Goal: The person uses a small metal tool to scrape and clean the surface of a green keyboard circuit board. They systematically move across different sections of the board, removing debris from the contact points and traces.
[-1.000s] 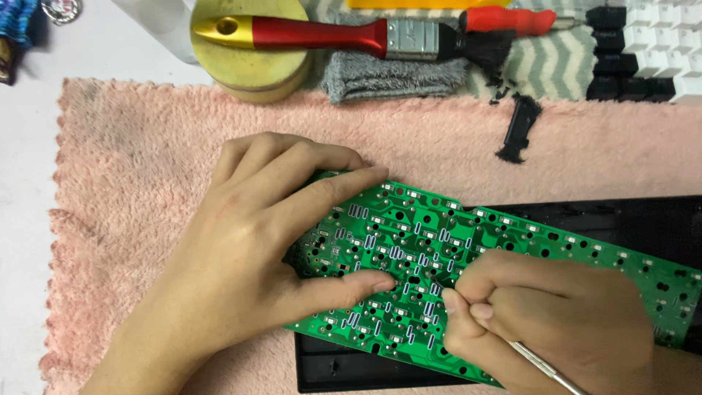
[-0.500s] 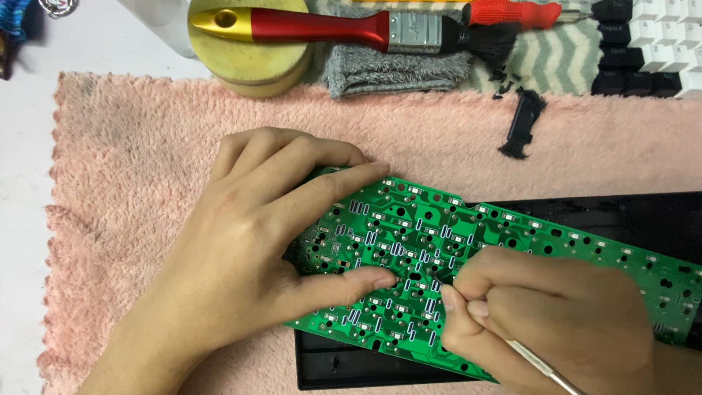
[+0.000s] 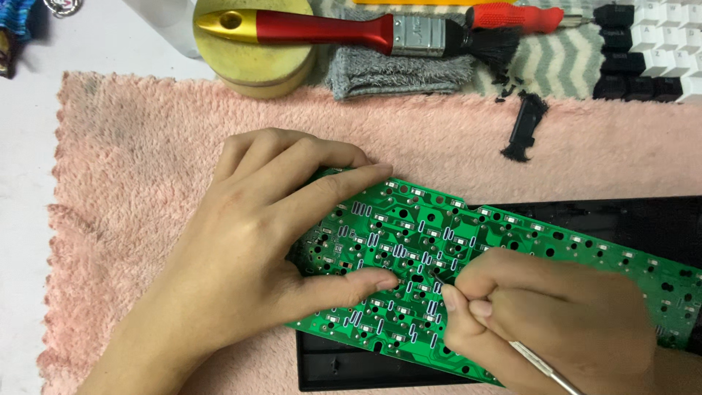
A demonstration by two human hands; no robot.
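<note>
The green circuit board [image 3: 468, 249] lies tilted across a black keyboard case [image 3: 585, 219] on a pink towel [image 3: 146, 183] covering the desk. The left hand [image 3: 270, 241] lies spread flat, pinning the board's left end. The right hand [image 3: 541, 322] pinches a thin metal tool [image 3: 545, 366], its tip hidden at the board. Judged step: detail work on one contact. The next move calls for steady pressure and fine tip control.

A white table [image 3: 29, 146] carries a fluffy pink towel [image 3: 146, 146] spread across most of the view. Along the far edge lies a grey-and-white zigzag cloth [image 3: 556, 69] beside a folded grey rag [image 3: 395, 77]. Light falls evenly, with soft shadows.
</note>
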